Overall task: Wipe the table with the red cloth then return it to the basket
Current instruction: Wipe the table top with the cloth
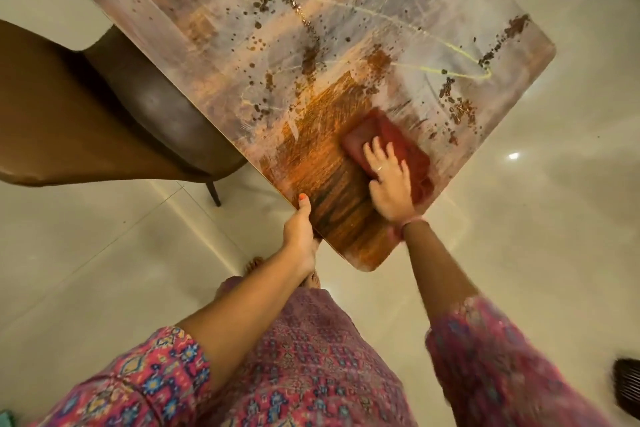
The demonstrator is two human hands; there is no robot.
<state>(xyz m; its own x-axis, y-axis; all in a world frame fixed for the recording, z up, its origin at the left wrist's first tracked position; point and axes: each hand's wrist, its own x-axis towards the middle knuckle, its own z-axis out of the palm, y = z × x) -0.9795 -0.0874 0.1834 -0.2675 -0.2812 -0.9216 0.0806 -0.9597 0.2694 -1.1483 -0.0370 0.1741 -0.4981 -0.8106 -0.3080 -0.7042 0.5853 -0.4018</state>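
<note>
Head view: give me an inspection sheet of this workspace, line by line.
Surface: table with a mottled rust, grey and yellow pattern, seen corner-on.
Job's things: red cloth folded flat on the near corner; basket not in view.
Clutter: nothing seen on the table.
Hands: right hand presses flat on the cloth with spread fingers; left hand grips the table's near edge, thumb on top.
Cables: nothing seen.
Surroundings: brown chair tucked at the left, pale glossy tiled floor, dark object at the right edge, unidentifiable.
</note>
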